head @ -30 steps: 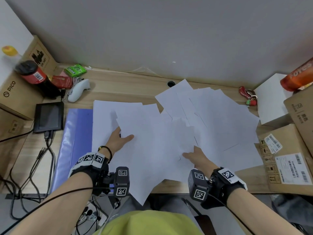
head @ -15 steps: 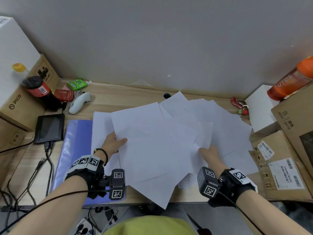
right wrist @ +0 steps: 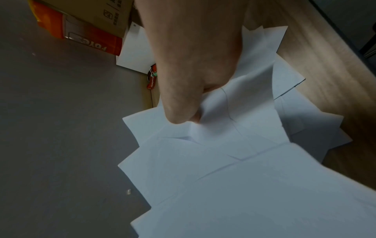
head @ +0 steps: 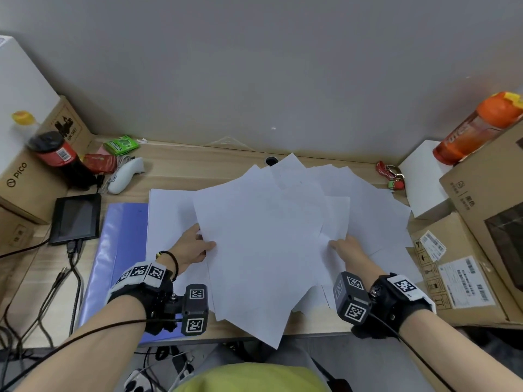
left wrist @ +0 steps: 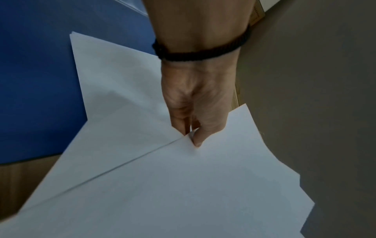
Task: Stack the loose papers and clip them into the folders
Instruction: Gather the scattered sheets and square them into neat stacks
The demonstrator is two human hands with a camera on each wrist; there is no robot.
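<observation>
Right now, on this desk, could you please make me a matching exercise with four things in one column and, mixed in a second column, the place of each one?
Things:
1. blue folder
2. orange bottle
3. white controller
4. red keychain

Places:
A. on top of a cardboard box at the right
B. flat at the left, partly under the loose papers
C. right of the papers, beside a white box
D. back left, near a dark bottle

Pairs: 1-B, 2-A, 3-D, 4-C

The loose papers are plain white sheets fanned in a skewed, overlapping pile at the desk's centre, one corner hanging past the 6 o'clock edge; at 9 o'clock a blue folder lies flat, partly under more white sheets
</observation>
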